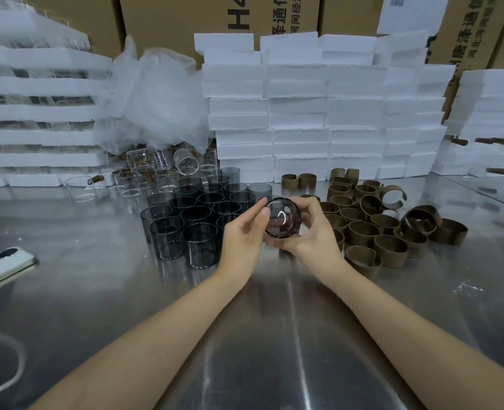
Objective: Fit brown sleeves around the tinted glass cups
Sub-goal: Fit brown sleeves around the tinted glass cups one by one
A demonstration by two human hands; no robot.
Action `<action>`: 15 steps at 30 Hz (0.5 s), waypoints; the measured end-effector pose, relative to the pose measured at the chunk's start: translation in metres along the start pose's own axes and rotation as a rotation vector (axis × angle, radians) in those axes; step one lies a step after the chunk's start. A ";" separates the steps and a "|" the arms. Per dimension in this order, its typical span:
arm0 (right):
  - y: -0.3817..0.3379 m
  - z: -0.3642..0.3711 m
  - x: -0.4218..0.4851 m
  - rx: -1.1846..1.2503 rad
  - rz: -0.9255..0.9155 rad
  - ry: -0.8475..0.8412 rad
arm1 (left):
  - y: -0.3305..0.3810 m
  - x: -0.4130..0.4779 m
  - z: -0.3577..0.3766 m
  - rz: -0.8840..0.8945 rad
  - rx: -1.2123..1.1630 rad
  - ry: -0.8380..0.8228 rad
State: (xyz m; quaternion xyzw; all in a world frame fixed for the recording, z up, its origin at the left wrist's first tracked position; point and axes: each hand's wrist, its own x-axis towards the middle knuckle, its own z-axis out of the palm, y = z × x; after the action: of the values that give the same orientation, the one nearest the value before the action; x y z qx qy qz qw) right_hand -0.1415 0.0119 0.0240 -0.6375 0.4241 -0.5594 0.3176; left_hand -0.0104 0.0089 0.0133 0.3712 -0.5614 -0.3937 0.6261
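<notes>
Lying at the far left edge of the steel table (274,335) is a white phone (3,263), with foam trays (37,84) stacked behind it and a crumpled plastic bag (159,96) beside those. Clear glasses (156,170) sit below the bag, some tipped over. Just in front stands a tight cluster of tinted glass cups (197,220), all upright. At the cluster's right edge the left hand (241,236) and right hand (314,232) together hold one tinted cup (283,218) above the table, tipped so a round end faces the camera. The left thumb lies against its left rim, the fingers curled beneath; the right hand's fingers curl round its right side. Whether a sleeve is on it cannot be told. Further right lie loose brown sleeves (386,229), many upright, some split open. White foam blocks (318,113) are piled behind them, with cardboard boxes (170,22) at the back.
</notes>
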 end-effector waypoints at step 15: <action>0.003 0.006 0.002 0.715 0.504 -0.221 | 0.001 -0.005 0.003 0.032 0.096 -0.198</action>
State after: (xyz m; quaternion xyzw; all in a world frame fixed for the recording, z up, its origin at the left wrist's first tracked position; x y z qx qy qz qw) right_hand -0.1358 0.0080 0.0208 -0.4203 0.3098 -0.5045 0.6876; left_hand -0.0138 0.0140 0.0122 0.3512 -0.6444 -0.3912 0.5553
